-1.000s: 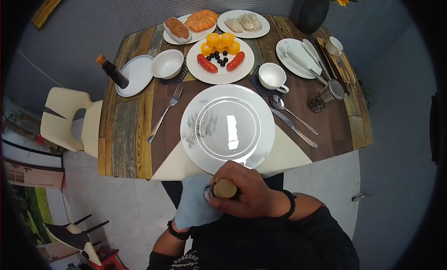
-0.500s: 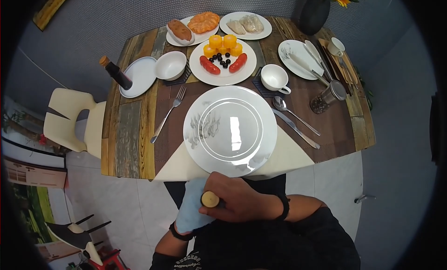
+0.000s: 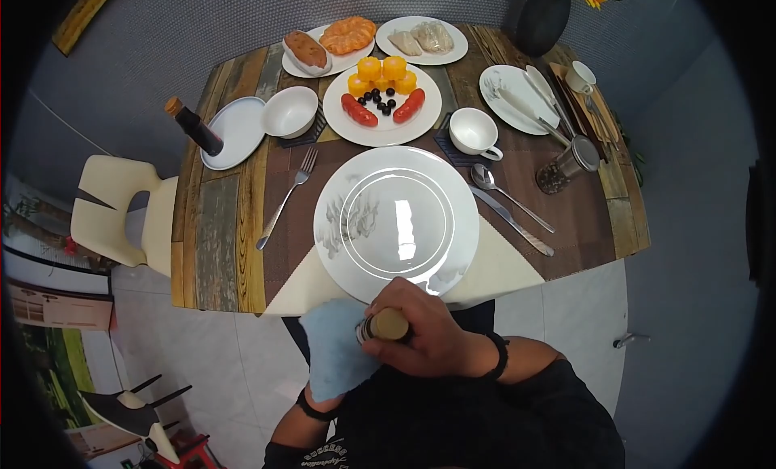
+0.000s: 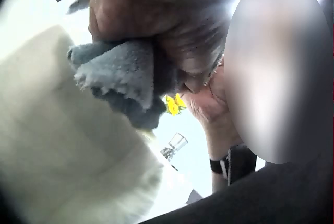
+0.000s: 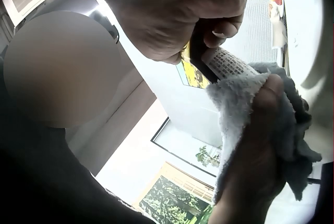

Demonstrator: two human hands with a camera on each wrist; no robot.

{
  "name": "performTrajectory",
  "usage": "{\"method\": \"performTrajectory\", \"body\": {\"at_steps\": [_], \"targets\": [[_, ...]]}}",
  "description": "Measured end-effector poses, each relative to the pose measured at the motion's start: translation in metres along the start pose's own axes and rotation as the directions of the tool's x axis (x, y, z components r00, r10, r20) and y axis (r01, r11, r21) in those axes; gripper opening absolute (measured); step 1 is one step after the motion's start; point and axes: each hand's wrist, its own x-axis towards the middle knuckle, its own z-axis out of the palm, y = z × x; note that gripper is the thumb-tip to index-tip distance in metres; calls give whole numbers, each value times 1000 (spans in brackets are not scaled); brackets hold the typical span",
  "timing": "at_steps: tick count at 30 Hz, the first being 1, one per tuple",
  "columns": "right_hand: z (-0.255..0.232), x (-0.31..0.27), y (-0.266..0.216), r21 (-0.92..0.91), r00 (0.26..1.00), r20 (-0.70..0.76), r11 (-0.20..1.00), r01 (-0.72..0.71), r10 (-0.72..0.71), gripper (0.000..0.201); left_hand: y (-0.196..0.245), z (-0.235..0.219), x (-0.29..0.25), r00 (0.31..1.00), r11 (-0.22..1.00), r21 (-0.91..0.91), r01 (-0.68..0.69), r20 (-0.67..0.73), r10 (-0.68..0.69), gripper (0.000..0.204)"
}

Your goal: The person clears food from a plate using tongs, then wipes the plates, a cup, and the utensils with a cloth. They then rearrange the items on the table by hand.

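Note:
In front of the table's near edge, my right hand [image 3: 428,327] grips a small dark bottle with a tan cap [image 3: 391,324]. A printed white label [image 5: 229,66] shows on the bottle in the right wrist view. My left hand [image 5: 255,146] holds a light blue cloth [image 3: 335,348] around the bottle's lower part, its thumb pressing the fabric. From above, the cloth covers most of that hand. Just beyond both hands lies a large white plate [image 3: 343,263] with a grey leaf pattern.
A fork [image 3: 301,178] lies left of the plate; a knife [image 3: 517,226] and spoon [image 3: 482,176] lie right. Around them stand a white bowl [image 3: 291,111], a cup [image 3: 473,131], a pepper grinder [image 3: 566,168], a dark corked bottle [image 3: 194,129] and a food plate [image 3: 335,129].
The bottle's cap swung toward my body and left, then back to the right and forward. The cloth now spreads further left around my left hand. Things on the table kept their places.

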Motion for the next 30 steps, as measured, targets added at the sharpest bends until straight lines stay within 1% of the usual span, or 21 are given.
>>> {"method": "performTrajectory", "body": {"at_steps": [2,4,6,7,9,10,12,13,15,16,17,18,19,21,22,23,25,26,27,29,30], "targets": [[-1,1,1,80,995,-60,994,-78,83,36,-1,-1,2,999,997,-73,10,41,-7,27],[-7,2,0,94,996,-52,994,-63,68,39,-5,3,-1,996,988,-150,22,84,-9,29],[-13,2,-2,102,997,-49,994,-47,52,41,-16,15,-8,995,898,-439,-35,-103,-11,37],[-16,1,-4,32,999,-52,999,17,-16,43,-14,16,-6,995,896,-443,-40,-101,-5,37],[-21,-1,-8,-43,995,-49,996,80,-82,45,-7,16,-2,973,860,-511,18,-189,-132,44],[-21,-4,-10,-85,993,-36,990,110,-114,48,-6,12,0,974,858,-514,15,-185,-128,44],[-21,-12,-14,-128,990,-23,983,136,-140,51,-8,3,1,994,937,-344,-62,-105,27,45],[-21,-15,-15,-138,989,-29,980,140,-146,53,-12,5,0,994,936,-346,-59,-106,24,45],[-25,-16,-14,-147,987,-30,977,152,-158,55,-25,16,-3,966,921,-328,-208,-214,142,59],[-30,-14,-14,-156,980,-79,973,170,-184,55,-32,24,-11,966,921,-329,-208,-217,141,59],[-35,-13,-13,-167,970,-127,968,185,-207,56,-37,34,-23,969,802,-586,-115,-244,-40,75],[-40,-14,-10,-173,965,-168,970,170,-200,59,-41,39,-31,952,601,-798,-43,-216,-219,92],[-50,-12,-9,-212,961,-182,963,167,-207,56,-39,33,-31,952,597,-801,-45,-216,-218,92],[-74,-10,-14,-255,956,-247,963,90,-155,45,-30,8,-34,971,476,-879,28,-89,-222,115],[-82,-10,-11,-207,924,-359,976,62,-135,40,-38,-2,-45,934,345,-889,300,199,-298,149],[-100,-8,-16,-263,923,-374,965,-12,-91,39,-33,-8,-47,935,338,-894,295,196,-296,149],[-119,2,-31,-219,868,-497,965,-144,16,34,-21,-23,-51,940,179,-954,241,184,-288,162],[-129,7,-36,-224,838,-542,950,-216,63,32,-18,-29,-52,956,180,-966,186,136,-260,168],[-138,12,-33,-253,815,-578,942,-221,35,28,-15,-34,-54,957,174,-968,179,131,-260,168],[-161,21,-25,-419,809,-588,848,-325,20,25,-10,-39,-58,951,-43,-999,11,24,-309,167],[-167,25,-23,-424,812,-583,847,-321,15,25,-22,-41,-64,964,-62,-998,30,45,-262,168]]}}
